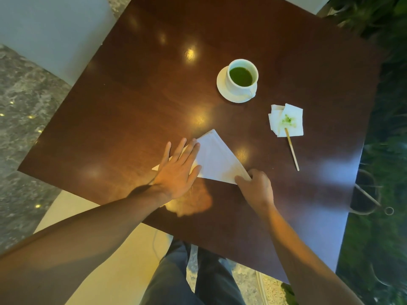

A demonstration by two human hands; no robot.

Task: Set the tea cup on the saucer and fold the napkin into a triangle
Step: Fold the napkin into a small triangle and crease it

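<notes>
A white tea cup [241, 74] holding green liquid stands on a white saucer [222, 85] at the far right of the dark wooden table [136, 89]. Near me lies a white napkin [217, 160] folded into a triangle. My left hand [179, 170] rests flat on its left part, fingers spread. My right hand [256, 187] pinches the napkin's near right corner between thumb and fingers.
A second, crumpled napkin [286, 119] stained green lies right of the cup, with a wooden stir stick [292, 149] resting on it and pointing toward me. A pale seat [50, 34] stands at the far left. My legs [198, 278] show below the table's near edge.
</notes>
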